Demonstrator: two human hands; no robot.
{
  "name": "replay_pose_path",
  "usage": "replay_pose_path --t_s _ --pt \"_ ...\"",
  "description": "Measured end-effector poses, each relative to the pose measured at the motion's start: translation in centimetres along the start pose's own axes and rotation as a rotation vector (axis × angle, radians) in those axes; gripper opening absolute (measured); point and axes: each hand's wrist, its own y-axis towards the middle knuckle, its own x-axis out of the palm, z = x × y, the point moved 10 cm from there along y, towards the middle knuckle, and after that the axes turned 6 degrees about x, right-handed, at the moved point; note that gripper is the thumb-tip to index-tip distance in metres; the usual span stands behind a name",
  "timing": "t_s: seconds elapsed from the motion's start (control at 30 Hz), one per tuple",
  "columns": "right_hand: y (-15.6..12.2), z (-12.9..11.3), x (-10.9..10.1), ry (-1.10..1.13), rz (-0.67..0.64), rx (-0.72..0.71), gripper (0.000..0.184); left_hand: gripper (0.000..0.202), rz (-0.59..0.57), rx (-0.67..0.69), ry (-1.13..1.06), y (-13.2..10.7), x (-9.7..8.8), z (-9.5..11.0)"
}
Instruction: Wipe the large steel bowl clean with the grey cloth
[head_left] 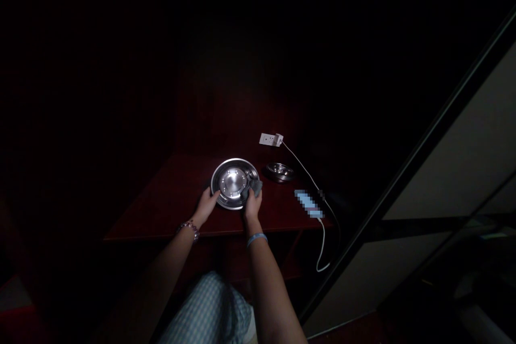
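A shiny round metal basin [233, 180] is tilted toward me above the dark red tabletop. My left hand [207, 205] grips its near left rim, the thumb over the edge and the other fingers hidden beneath. On the right side of the basin, my right hand [253, 203] is closed on a grey-green cloth [255, 188], which lies against the rim and inner wall. A smaller metal bowl [279, 172], perhaps several nested together, rests on the table just right of the basin.
The dark red table [161, 209] stands against a wall with a white socket [267, 140] and a plugged-in charger. A white cable [300, 163] runs from it down past a blurred blue phone-like object [309, 204]. A slanted panel edge [403, 188] borders the right.
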Motion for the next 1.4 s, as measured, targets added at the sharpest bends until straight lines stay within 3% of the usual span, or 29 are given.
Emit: replay_pose_path --t_s 0.57,1.4 --pt "0.47 0.67 -0.08 -0.006 0.008 -0.01 0.041 0.027 0.002 0.0 0.047 0.02 -0.04 0.26" --pt "0.21 0.3 -0.04 -0.013 0.002 -0.025 0.043 0.027 0.011 0.002 0.067 -0.04 -0.15 0.33"
